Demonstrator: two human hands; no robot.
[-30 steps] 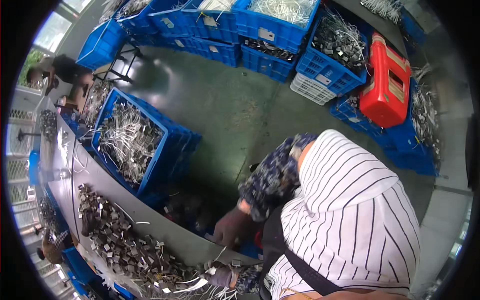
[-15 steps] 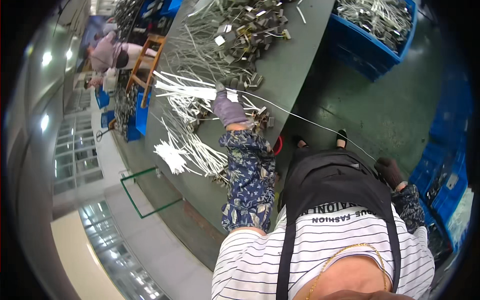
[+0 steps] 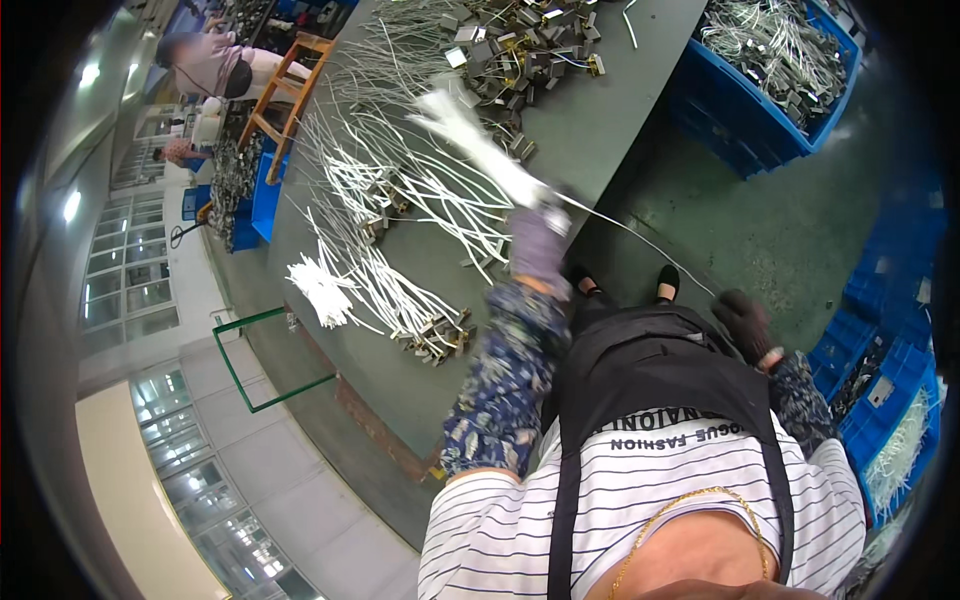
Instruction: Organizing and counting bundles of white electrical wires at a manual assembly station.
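Wire point(image 3: 660, 251), thin and white, runs over to the right hand point(image 3: 743, 322), which is curled beside the black apron point(image 3: 640, 352) and seems to pinch the end. The left hand point(image 3: 540, 243) is closed tight around one end of a bunch of white wires point(image 3: 485, 150). Half a second ago that bunch pointed left across the pile; now it has been pulled back toward the near edge, and its loose tip has swung outward. To me, it looks free of the rest. The bunch is over the counter point(image 3: 590, 120), long and a bit blurry. Its long way slants from the left hand out to the left, away from the apron. Past it, small dark blocks point(image 3: 520, 65) sit in a heap. A big blue box point(image 3: 720, 120) stands off to the right. Far away is a wooden ladder point(image 3: 285, 100).
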